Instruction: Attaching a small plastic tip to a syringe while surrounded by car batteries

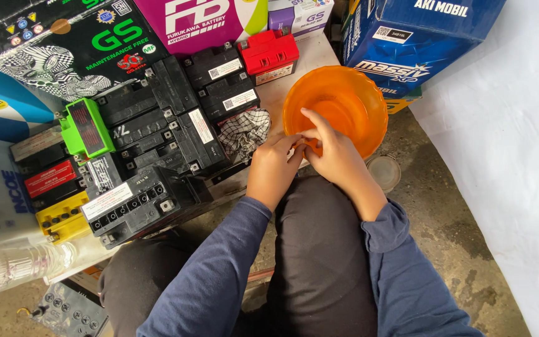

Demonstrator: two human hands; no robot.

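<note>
The right hand [335,153] and left hand [274,168] meet fingertip to fingertip at the near rim of a round, translucent orange plastic bowl [344,93]; whether they pinch anything small there cannot be told. The bowl looks glossy and smooth inside, and what it holds is unclear. Just left lies a crumpled black-and-white checked cloth [246,130], beside blocky matte black plastic batteries [157,125].

Translucent orange plastic bowl [338,100], upright, at table edge beside black batteries [157,137]
</note>
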